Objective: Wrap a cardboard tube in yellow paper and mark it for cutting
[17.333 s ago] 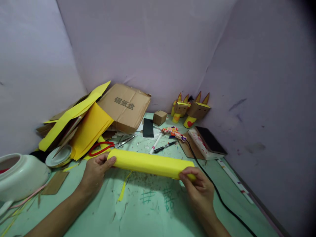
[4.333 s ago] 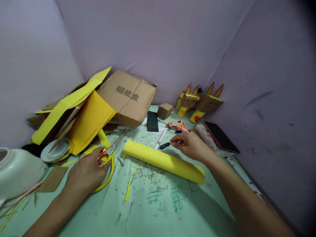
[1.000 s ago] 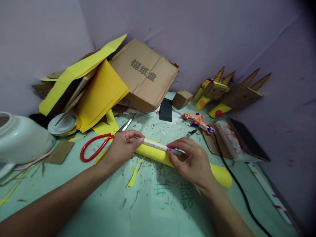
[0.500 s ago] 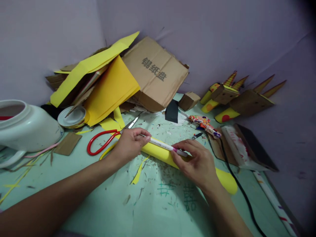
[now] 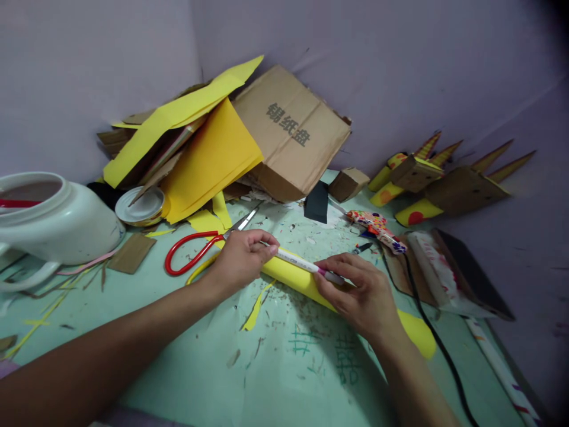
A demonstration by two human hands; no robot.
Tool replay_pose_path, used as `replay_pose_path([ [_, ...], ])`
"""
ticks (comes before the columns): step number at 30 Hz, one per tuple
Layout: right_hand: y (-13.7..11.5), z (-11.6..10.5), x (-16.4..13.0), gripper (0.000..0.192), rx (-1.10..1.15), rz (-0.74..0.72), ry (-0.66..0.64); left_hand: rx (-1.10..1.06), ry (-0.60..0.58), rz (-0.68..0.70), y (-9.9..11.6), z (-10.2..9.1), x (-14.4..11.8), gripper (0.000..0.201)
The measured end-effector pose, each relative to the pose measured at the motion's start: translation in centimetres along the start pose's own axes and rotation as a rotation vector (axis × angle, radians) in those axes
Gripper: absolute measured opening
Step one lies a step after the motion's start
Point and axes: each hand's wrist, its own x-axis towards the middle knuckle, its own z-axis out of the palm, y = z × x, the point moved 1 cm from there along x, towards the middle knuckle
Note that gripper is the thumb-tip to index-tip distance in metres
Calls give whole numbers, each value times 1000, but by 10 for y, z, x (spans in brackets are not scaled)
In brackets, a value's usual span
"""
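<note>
Both hands hold a white marker pen (image 5: 297,260) with a purple band and a greyish cap end. My left hand (image 5: 243,261) pinches its left end between thumb and fingers. At the capped end, my right hand (image 5: 355,287) grips with thumb and fingertips. Directly under the pen lies a yellow paper roll (image 5: 415,332), partly hidden by my right hand. Red-handled scissors (image 5: 189,252) lie just left of my left hand, blades pointing away. A thin yellow paper strip (image 5: 255,311) curls on the table below the roll.
A cardboard box (image 5: 291,133) and yellow paper sheets (image 5: 213,157) are piled at the back. The white jug (image 5: 84,225) stands left. On the right are a patterned glue gun (image 5: 377,231) with a black cord (image 5: 433,332) and cardboard animal figures (image 5: 462,187). Scraps litter the green table (image 5: 200,367).
The whole view has shifted a little, so things appear slightly farther right. Both hands keep the same grip on the marker pen.
</note>
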Motion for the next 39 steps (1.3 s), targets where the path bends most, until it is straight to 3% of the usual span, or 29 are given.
replay_pose_path([
  [20, 3, 1, 2, 13, -65, -117, 12, -14, -7, -9, 0, 1, -1, 9],
  [26, 3, 0, 2, 13, -66, -120, 40, -29, -24, -9, -1, -1, -2, 29],
  [39, 26, -35, -15, 7, -61, -79, 69, -13, -38, -11, 0, 0, -2, 35],
])
